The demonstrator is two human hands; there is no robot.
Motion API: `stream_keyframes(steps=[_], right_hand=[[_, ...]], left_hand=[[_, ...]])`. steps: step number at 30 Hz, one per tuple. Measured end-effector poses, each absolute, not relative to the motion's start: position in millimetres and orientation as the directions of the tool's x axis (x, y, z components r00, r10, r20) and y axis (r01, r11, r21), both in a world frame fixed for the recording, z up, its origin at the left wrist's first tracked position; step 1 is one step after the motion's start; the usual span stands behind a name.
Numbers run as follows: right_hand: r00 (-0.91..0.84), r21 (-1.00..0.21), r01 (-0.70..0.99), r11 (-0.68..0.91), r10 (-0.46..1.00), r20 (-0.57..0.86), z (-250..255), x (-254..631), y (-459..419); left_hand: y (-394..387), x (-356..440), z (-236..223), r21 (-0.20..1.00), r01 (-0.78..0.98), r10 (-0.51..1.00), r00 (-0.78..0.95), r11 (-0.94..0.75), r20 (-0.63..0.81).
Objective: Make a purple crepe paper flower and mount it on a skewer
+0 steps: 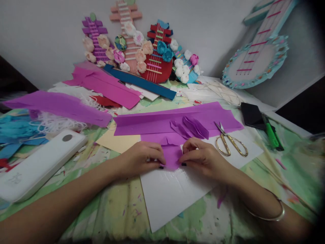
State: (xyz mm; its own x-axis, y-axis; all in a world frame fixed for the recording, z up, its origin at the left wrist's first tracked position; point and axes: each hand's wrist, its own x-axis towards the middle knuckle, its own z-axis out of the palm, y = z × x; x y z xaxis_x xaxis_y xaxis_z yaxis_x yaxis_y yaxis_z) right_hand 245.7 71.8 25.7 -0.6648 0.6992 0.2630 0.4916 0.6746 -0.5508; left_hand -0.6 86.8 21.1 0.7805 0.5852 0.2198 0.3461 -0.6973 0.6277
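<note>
A small piece of purple crepe paper [172, 156] is stretched between my two hands over a white sheet [175, 193]. My left hand [144, 156] pinches its left edge between thumb and fingers. On the right edge, my right hand [201, 156] pinches it the same way. Just beyond lie cut purple petal shapes [195, 127] on a long folded strip of purple crepe paper [152, 118]. Gold-handled scissors [230, 140] rest with blades parted, to the right of my right hand.
Decorated paper guitars [158, 69] lean on the wall at the back. At left lies a white oblong device [43, 162] near blue crepe paper [17, 127]. A green cutter [271, 132] and a black phone-like slab [252, 115] lie at right.
</note>
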Motion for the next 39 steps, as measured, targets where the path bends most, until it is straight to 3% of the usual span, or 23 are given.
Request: stream_keyframes(steps=[4, 8, 18, 25, 32, 39], right_hand=[[-0.689, -0.537, 0.482, 0.693, 0.678, 0.256, 24.2, 244.3, 73.2], [-0.736, -0.519, 0.455, 0.723, 0.634, 0.237, 24.6, 242.7, 73.3], [-0.757, -0.467, 0.449, 0.762, 0.602, 0.254, 24.9, 238.2, 72.3], [-0.712, -0.568, 0.436, 0.698, 0.654, 0.255, 22.0, 231.6, 71.0], [-0.586, -0.699, 0.499, 0.513, 0.794, 0.164, 17.8, 227.0, 69.6], [-0.565, -0.744, 0.486, 0.459, 0.814, 0.133, 17.3, 227.2, 69.6]], left_hand=[[94.1, -3.2, 25.6, 0.728, 0.317, 0.580, 0.803, -0.608, 0.135], [95.7, -5.5, 27.9, 0.740, 0.316, 0.565, 0.818, -0.594, 0.104], [82.2, 0.0, 26.2, 0.589, 0.321, 0.519, 0.831, -0.741, 0.201], [82.7, 5.2, 21.6, 0.632, 0.343, 0.568, 0.800, -0.695, 0.192], [82.7, 11.1, 19.4, 0.830, 0.384, 0.759, 0.647, -0.405, 0.071], [81.0, 16.1, 17.3, 0.823, 0.413, 0.802, 0.592, -0.390, 0.083]])
